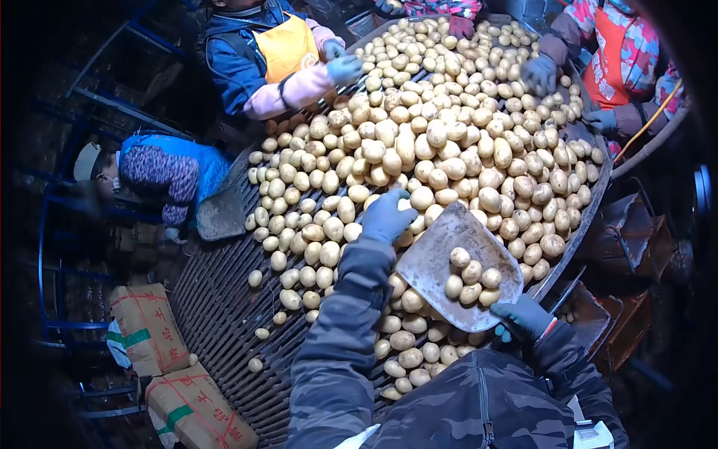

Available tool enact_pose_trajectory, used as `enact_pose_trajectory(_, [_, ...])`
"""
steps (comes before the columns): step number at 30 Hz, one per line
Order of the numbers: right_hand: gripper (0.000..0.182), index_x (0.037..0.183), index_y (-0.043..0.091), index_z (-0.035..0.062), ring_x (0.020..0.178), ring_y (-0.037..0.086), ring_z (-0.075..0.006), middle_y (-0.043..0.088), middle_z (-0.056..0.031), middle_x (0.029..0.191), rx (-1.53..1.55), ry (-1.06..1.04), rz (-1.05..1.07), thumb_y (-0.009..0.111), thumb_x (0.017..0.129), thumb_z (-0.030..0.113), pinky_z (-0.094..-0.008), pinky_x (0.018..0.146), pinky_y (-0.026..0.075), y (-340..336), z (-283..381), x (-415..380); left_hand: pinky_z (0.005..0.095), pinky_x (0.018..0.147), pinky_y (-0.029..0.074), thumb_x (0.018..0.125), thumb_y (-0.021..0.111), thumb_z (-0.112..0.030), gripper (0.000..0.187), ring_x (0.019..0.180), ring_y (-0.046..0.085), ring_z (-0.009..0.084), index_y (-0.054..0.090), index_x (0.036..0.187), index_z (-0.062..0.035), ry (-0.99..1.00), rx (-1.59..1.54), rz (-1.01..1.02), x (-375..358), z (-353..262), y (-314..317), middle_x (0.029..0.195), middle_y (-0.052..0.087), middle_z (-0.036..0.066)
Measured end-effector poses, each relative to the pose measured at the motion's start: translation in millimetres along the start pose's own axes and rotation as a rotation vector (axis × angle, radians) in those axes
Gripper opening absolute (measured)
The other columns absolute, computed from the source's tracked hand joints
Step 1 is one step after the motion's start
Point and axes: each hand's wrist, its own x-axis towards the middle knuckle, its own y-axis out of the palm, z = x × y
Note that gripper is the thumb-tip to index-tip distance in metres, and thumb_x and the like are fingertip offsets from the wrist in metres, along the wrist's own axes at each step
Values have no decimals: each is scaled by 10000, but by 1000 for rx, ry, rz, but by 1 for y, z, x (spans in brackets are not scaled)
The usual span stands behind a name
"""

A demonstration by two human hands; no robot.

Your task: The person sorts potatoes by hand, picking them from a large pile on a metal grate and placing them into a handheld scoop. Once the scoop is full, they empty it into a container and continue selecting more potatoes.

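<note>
A large heap of pale yellow potatoes (449, 127) covers the slatted sorting table (217, 299). My left hand (387, 217), in a blue-grey glove, reaches into the near side of the heap, its fingers curled around a potato (404, 204) that is partly hidden. At the lower right, my right hand (526, 318), gloved alike, grips the near corner of a worn metal scoop (441, 258). Several potatoes (471, 275) lie in the scoop near that hand. The scoop rests tilted against the heap, with potatoes on both sides of it.
Across the table, a co-worker in an orange apron (288, 49) and another in a red apron (606, 71) have gloved hands by the potatoes. At left, a person in blue (172, 165) bends beside another scoop (222, 213). Cardboard boxes (149, 329) stand lower left; rusty metal bins (624, 322) lie right.
</note>
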Motion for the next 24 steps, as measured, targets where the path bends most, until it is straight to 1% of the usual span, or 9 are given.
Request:
enact_pose_trajectory(2, [240, 1052, 686, -30, 530, 629, -168, 676, -79, 735, -40, 16, -3, 698, 947, 185, -283, 438, 503, 0, 6, -1, 355, 851, 576, 825, 801, -218, 579, 915, 708, 214, 648, 1360, -56, 85, -375, -39, -30, -6, -4, 1068, 740, 120])
enact_pose_trajectory(3, [248, 1054, 686, -33, 536, 633, -166, 683, -81, 743, -52, 37, -2, 696, 946, 190, -282, 436, 501, 1, 8, -1, 307, 792, 561, 892, 782, -211, 522, 843, 658, 148, 644, 1370, -52, -45, -498, 209, -52, -22, -15, 1047, 714, 60])
enact_pose_trajectory(5, [245, 1058, 684, -36, 540, 637, -165, 690, -84, 755, -41, 20, 3, 700, 942, 180, -284, 430, 500, -4, 4, 4, 259, 715, 527, 928, 790, -244, 502, 782, 599, 77, 646, 1371, -56, 213, -430, 141, -67, -21, -13, 1007, 682, 24])
enact_pose_trajectory(7, [241, 1065, 681, -37, 541, 638, -163, 696, -87, 765, -20, 8, 6, 703, 937, 167, -286, 432, 502, -4, 0, 7, 287, 788, 539, 938, 784, -259, 491, 866, 631, 107, 650, 1362, -51, 184, -384, -26, -53, 4, -20, 1054, 705, 47])
enact_pose_trajectory(10, [246, 1096, 675, -36, 546, 638, -159, 705, -91, 791, -1, 5, 13, 706, 933, 145, -287, 450, 510, -4, 1, 8, 367, 973, 546, 968, 719, -292, 471, 1139, 669, 252, 643, 1364, -49, 53, -474, -196, 3, 52, -39, 1311, 689, 150])
enact_pose_trajectory(15, [370, 1256, 638, -26, 687, 678, -149, 728, -88, 991, 47, -66, 4, 725, 926, 118, -280, 552, 547, -14, -19, 23, 440, 1148, 429, 827, 619, -77, 558, 1319, 568, 354, 627, 1385, -82, 210, 255, -387, 111, 93, -42, 1389, 622, 215])
enact_pose_trajectory(16, [368, 1253, 643, -24, 699, 681, -150, 727, -86, 1005, 56, -108, -25, 729, 924, 115, -282, 559, 549, -15, -25, 28, 443, 1158, 412, 812, 649, -107, 568, 1324, 545, 372, 624, 1379, -89, 34, 149, -188, 120, 88, -44, 1385, 606, 215])
enact_pose_trajectory(20, [278, 1149, 676, -8, 611, 656, -155, 719, -77, 866, 23, -16, 6, 725, 933, 161, -283, 506, 518, -17, -18, 25, 474, 1105, 445, 792, 681, -114, 544, 1247, 568, 396, 645, 1335, -122, 42, 383, -353, 107, 81, -33, 1274, 617, 206])
enact_pose_trajectory(24, [265, 1100, 678, -3, 571, 642, -158, 706, -75, 806, -7, -5, 4, 721, 939, 203, -282, 483, 505, -12, -11, 22, 464, 1027, 512, 784, 771, -160, 497, 1157, 626, 380, 676, 1265, -72, 8, -39, -296, 80, 106, -42, 1207, 646, 202])
